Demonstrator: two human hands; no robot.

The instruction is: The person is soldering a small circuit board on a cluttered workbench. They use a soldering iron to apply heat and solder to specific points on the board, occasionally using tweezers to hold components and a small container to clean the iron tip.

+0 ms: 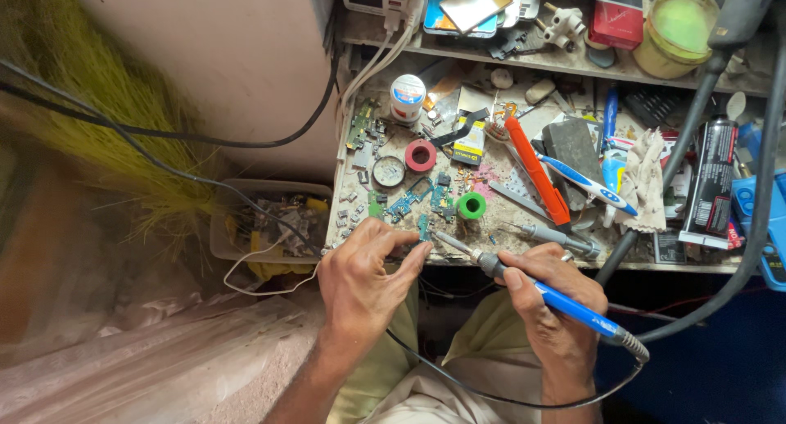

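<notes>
Small circuit board [423, 227] pinched at left hand [360, 277] fingertips, soldering iron [524, 285] tip beside.

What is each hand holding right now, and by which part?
The right hand grips the blue-handled soldering iron around its handle, near the metal shaft. The left hand pinches a small green circuit board at its lower edge, fingertips on it.

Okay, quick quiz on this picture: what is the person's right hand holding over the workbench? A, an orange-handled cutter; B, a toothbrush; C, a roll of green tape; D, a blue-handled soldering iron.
D: the right hand grips a blue-handled soldering iron, its tip aimed at a small circuit board that the left hand steadies at the bench edge.
</notes>
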